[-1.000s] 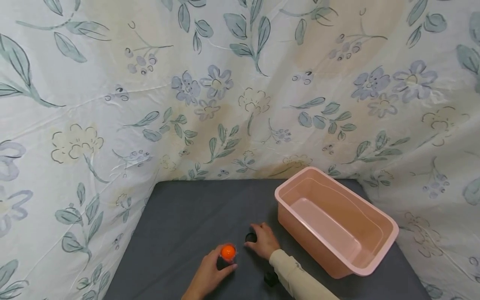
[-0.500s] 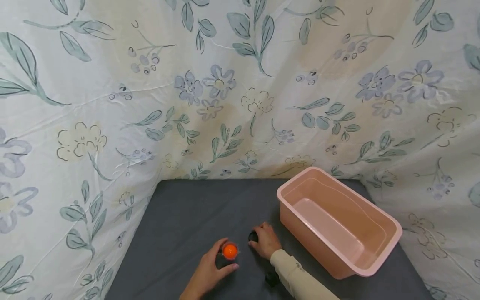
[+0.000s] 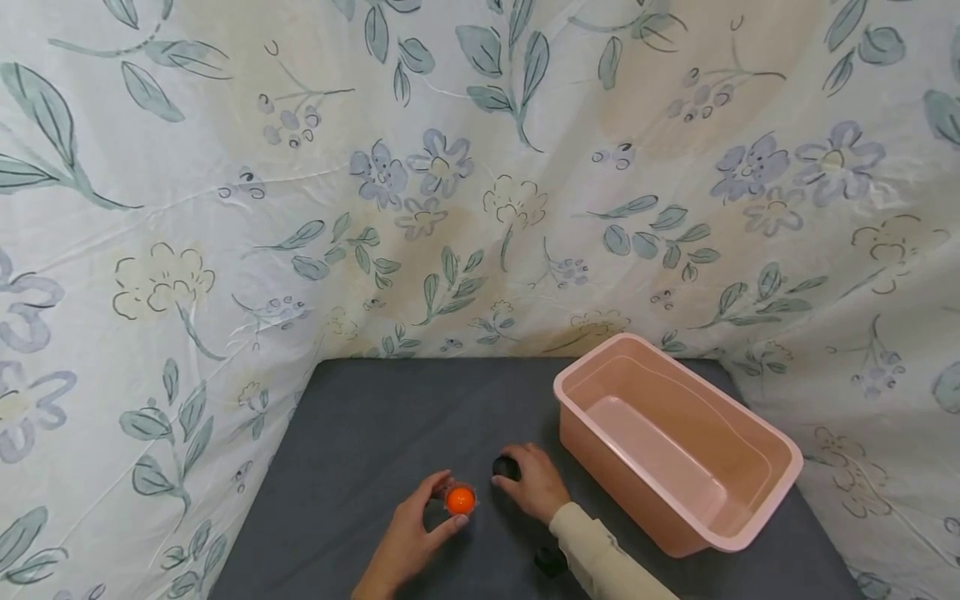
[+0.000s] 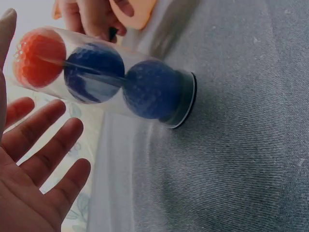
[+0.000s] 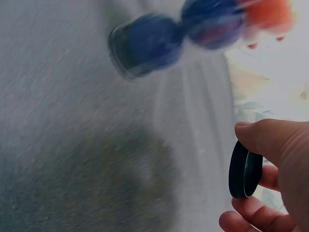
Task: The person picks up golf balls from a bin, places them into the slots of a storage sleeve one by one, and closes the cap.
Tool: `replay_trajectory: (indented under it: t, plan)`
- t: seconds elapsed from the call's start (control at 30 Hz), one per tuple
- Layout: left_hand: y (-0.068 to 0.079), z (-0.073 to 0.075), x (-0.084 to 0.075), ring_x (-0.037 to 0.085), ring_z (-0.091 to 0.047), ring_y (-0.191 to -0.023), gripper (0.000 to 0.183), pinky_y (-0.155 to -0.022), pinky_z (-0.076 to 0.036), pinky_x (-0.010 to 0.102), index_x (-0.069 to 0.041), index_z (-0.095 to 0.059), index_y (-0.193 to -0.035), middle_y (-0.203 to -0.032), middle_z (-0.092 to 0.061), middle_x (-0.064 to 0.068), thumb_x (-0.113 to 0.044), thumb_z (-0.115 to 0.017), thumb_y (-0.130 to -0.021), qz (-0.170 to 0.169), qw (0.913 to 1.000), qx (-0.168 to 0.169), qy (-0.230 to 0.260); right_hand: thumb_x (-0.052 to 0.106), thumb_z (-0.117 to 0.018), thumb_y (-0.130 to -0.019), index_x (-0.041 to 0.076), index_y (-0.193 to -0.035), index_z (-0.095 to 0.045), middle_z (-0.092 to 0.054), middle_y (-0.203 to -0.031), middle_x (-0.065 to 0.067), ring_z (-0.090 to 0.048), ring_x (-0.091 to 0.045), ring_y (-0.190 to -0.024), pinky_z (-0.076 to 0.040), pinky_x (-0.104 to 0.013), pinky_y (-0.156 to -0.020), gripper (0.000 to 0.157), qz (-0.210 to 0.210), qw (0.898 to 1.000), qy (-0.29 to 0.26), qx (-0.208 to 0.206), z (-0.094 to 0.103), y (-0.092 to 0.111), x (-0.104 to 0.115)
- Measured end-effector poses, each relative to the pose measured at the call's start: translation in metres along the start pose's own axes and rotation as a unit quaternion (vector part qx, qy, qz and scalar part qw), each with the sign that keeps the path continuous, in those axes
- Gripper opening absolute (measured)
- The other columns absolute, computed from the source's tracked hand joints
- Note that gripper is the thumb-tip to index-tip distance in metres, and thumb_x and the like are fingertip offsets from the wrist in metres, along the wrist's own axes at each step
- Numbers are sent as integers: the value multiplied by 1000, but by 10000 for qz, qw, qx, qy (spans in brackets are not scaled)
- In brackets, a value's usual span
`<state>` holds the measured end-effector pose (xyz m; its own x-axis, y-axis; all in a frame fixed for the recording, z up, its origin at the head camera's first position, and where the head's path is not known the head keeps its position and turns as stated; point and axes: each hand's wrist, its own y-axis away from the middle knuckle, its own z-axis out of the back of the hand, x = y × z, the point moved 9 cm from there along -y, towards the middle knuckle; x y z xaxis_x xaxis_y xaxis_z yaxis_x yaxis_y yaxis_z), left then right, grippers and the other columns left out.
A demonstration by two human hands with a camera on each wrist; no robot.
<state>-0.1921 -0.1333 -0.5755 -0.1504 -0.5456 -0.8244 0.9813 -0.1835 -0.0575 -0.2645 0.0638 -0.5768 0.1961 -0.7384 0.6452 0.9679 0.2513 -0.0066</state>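
Observation:
A clear tube [image 4: 119, 87] with a black base stands upright on the dark cloth. Inside it are an orange ball [image 3: 461, 500] at the top and two dark blue balls [image 4: 152, 89] below. My left hand [image 3: 408, 533] is beside the tube, thumb and fingers spread around its left side; in the left wrist view several fingers are straight and apart from it. Right of the tube, my right hand [image 3: 538, 483] pinches a round black lid [image 5: 244, 169] on edge between thumb and fingers. The lid's far rim is partly hidden by the fingers.
A pink plastic tub [image 3: 667, 500] stands at the right, close beyond my right hand. A small black object [image 3: 550, 561] lies near my right sleeve, partly covered by it. Floral fabric [image 3: 480, 208] hangs behind the dark-covered table [image 3: 375, 417].
My left hand has loosened from the tube and drawn slightly to the left. My right hand has turned a little, bringing more of the black lid into sight. The tube stays standing.

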Motion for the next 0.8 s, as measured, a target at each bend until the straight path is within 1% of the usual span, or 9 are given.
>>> replay_trajectory:
  t: [0.1, 0.3, 0.4, 0.5, 0.53, 0.67, 0.73, 0.8]
  plan:
    - [1, 2, -3, 12, -59, -111, 68, -94, -48, 50, -23, -45, -139, -130, -59, -5, -56, -67, -83, -66, 10000, -28, -8, 41, -75, -82, 19, -120, -63, -61, -107, -1, -54, -16, -92, -51, -43, -87, 45, 65, 9999, -93, -109, 7, 2, 9]
    - [1, 8, -11, 12, -59, -110, 66, -94, -48, 51, -25, -45, -139, -130, -60, -7, -57, -64, -85, -95, 9999, -49, -50, 43, -75, -82, 23, -118, -62, -59, -101, 6, -55, -12, -89, -50, -34, -81, 43, 293, 9980, -48, -566, 26, 9, 29]
    - [2, 14, -17, 15, -60, -110, 62, -93, -48, 51, -25, -46, -138, -128, -62, -5, -55, -64, -86, -188, 9996, -193, -40, 41, -77, -81, 22, -116, -63, -58, -98, 7, -54, -9, -86, -50, -31, -78, 43, 446, 9954, -119, -837, 38, 13, 38]
    - [3, 22, -24, 16, -61, -109, 59, -93, -49, 49, -26, -47, -137, -127, -63, -5, -51, -65, -87, -347, 9984, -423, -140, 41, -78, -80, 22, -116, -63, -59, -99, 8, -54, -7, -87, -51, -30, -79, 43, 545, 9932, -215, -1007, 48, 17, 46]
    - [3, 25, -26, 15, -61, -109, 58, -93, -49, 48, -27, -48, -136, -127, -63, -6, -50, -66, -87, -375, 9980, -494, -151, 41, -78, -80, 21, -117, -63, -60, -100, 7, -55, -7, -88, -51, -31, -80, 44, 566, 9929, -266, -1014, 50, 18, 48]
    - [4, 31, -30, 10, -61, -109, 52, -94, -50, 43, -33, -48, -135, -125, -62, -15, -47, -66, -88, -440, 9964, -674, -254, 43, -76, -82, 23, -118, -61, -59, -105, 8, -55, -6, -92, -53, -32, -85, 44, 576, 9935, -389, -906, 53, 20, 55]
    - [4, 33, -32, 9, -61, -109, 49, -94, -50, 41, -35, -49, -134, -125, -61, -17, -44, -66, -89, -496, 9959, -718, -218, 44, -75, -83, 25, -118, -60, -59, -105, 9, -55, -6, -93, -53, -31, -85, 43, 612, 9937, -449, -821, 52, 22, 59]
    - [5, 34, -35, 9, -61, -109, 46, -93, -50, 39, -34, -48, -135, -125, -61, -18, -41, -64, -92, -618, 9949, -752, -261, 44, -74, -83, 26, -117, -59, -58, -103, 10, -55, -5, -92, -52, -30, -84, 41, 653, 9938, -508, -746, 52, 23, 63]
